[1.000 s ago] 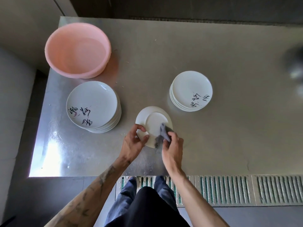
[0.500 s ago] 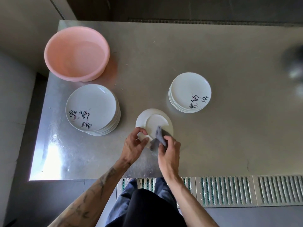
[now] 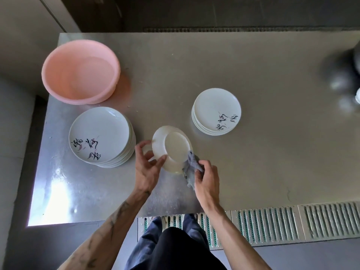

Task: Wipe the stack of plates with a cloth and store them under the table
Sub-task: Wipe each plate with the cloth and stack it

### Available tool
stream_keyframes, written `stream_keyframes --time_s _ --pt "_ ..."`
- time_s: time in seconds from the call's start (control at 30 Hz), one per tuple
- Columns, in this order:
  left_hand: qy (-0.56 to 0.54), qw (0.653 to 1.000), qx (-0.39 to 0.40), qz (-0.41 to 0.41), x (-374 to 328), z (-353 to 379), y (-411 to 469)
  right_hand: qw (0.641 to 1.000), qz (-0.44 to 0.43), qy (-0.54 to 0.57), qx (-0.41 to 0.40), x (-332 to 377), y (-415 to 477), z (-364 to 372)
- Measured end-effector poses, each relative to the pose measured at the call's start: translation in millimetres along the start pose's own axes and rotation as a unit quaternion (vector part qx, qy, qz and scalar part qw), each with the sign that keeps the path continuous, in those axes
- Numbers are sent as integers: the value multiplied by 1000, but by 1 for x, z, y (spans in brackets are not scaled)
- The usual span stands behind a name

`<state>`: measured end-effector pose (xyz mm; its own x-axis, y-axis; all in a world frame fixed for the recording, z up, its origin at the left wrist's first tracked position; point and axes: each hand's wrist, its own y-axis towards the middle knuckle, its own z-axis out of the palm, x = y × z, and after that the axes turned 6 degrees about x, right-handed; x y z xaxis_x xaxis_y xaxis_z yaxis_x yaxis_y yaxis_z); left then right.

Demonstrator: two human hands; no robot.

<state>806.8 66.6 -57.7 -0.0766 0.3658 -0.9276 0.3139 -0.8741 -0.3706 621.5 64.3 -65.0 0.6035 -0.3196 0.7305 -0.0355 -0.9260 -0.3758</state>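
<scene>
The upturned plate (image 3: 173, 149) tilts between both hands: left hand (image 3: 146, 168) pinches its near-left rim, right hand (image 3: 207, 177) grasps the grey cloth (image 3: 190, 172) against its near-right edge.

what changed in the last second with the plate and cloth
The right hand slid the grey cloth from the plate's underside down to its lower right rim. The left hand still holds the left rim, fingers shifted. The larger plate stack, smaller plate stack and pink basin stayed put.
</scene>
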Motion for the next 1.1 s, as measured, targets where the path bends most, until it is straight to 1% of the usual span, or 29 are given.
stream_keyframes --time_s 0.07,0.13,0.2,0.4,0.57,0.67,0.83,0.93,1.03,1.1 --pt "8 1000 -22 14 -12 1 11 1000 -5 0 -6 -1 7 -9" --pt "9 1000 -17 18 -25 2 22 1000 -8 -3 -12 0 14 -15" --pt "16 999 -4 40 -39 6 34 1000 -5 -5 -10 -1 18 -19" --pt "106 987 17 121 -77 33 69 1000 -3 -3 -4 -3 25 -25" --pt "172 965 31 197 -92 61 90 1000 -6 10 -14 -3 39 -34" --pt "238 935 62 257 -91 77 103 1000 -5 10 -16 -2 47 -36" --pt "354 845 83 391 -78 103 119 1000 -4 6 -13 -4 56 -34" --pt "397 803 99 434 -65 111 128 1000 8 6 -14 -5 60 -33" --pt "424 778 104 451 -50 113 134 1000 10 6 -16 -6 62 -34" --pt "428 777 114 447 -40 113 138 1000 10 5 -17 -8 63 -36"
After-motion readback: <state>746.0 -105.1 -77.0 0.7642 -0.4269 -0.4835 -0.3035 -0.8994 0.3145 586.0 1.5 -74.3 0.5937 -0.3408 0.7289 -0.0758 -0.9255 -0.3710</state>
